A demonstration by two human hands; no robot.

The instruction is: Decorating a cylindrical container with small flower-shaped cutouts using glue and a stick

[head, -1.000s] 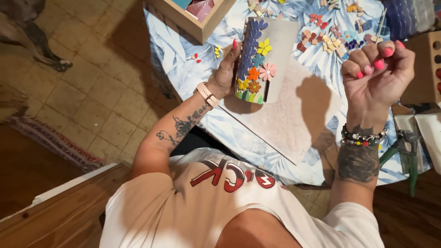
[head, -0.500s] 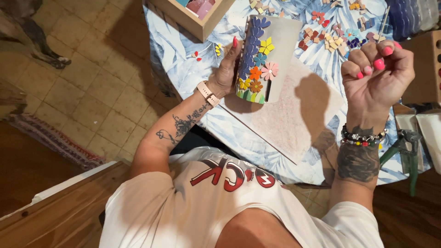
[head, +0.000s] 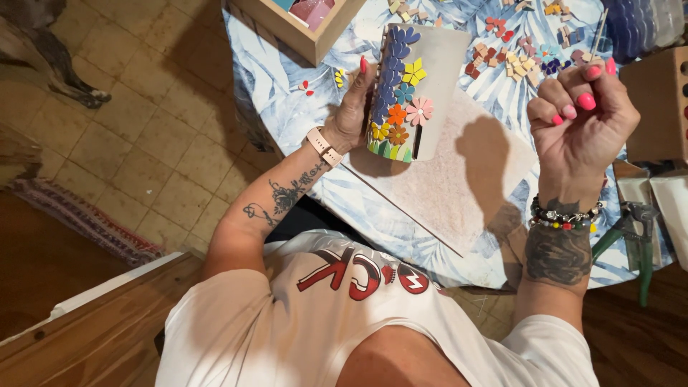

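The left hand [head: 351, 115] is clasping a pale cylindrical vase [head: 419, 89] studded with coloured mosaic flowers, holding it tilted above the bench [head: 301, 122], its grip wrapped around the side. The right hand [head: 580, 115] is raised nearby, fingers pressed together and pinching a thin stick-like tool [head: 598, 32]. The vase is resting in one hand alone, so it could be slipping or rolling; a careless poke from the tool might be knocking loose a flower tile [head: 419, 111] whose glue may be wet.
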